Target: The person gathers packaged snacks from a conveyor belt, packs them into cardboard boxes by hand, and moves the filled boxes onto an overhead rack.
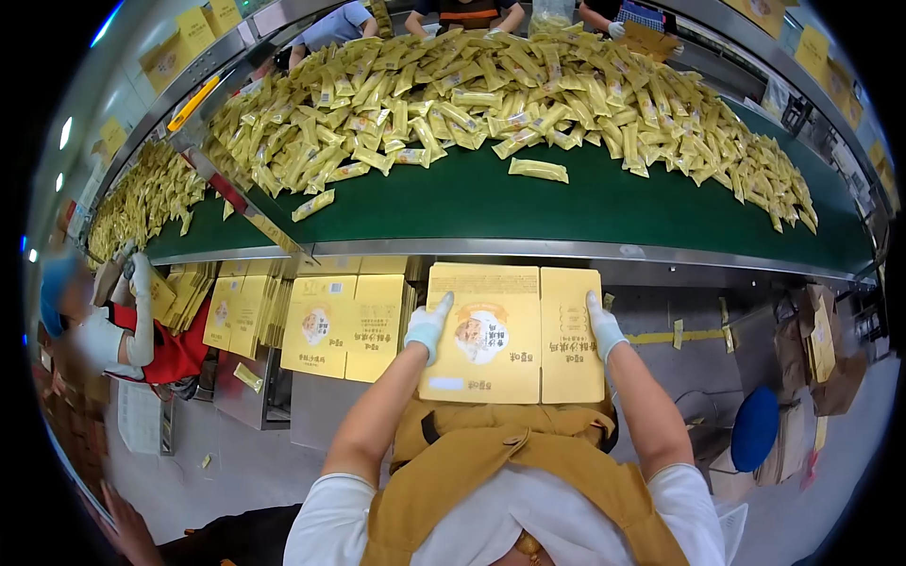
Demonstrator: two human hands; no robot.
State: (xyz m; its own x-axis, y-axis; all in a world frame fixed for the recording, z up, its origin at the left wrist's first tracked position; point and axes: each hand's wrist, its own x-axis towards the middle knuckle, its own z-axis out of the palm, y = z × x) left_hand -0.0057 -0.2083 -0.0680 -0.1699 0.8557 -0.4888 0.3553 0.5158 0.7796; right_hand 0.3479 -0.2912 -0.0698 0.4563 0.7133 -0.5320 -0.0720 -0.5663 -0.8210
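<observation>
1. Two gloved hands show in the head view, both on a flat yellow carton, held in front of the wearer's brown apron and just beside the near metal rim of the green belt.
2. The left hand grips the carton's left edge, thumb lying on the printed face; its other fingers are mostly hidden.
3. The right hand grips the opposite edge in the same way, thumb on the face, the remaining fingers largely out of sight.
4. The carton carries brown lettering and a round picture, with a dividing line between its wide panel and its narrower right panel. Whether more cartons lie beneath it, I cannot tell.
5. Left of the carton, near the left hand, stands a stack of flat cartons, with a second stack beside it.
6. Across the belt spreads a heap of yellow packets; one loose packet lies apart on the green surface.
7. At the far left is a co-worker in a blue cap; other people stand beyond the heap.
8. A blue round seat stands on the right, well apart from the right hand.
</observation>
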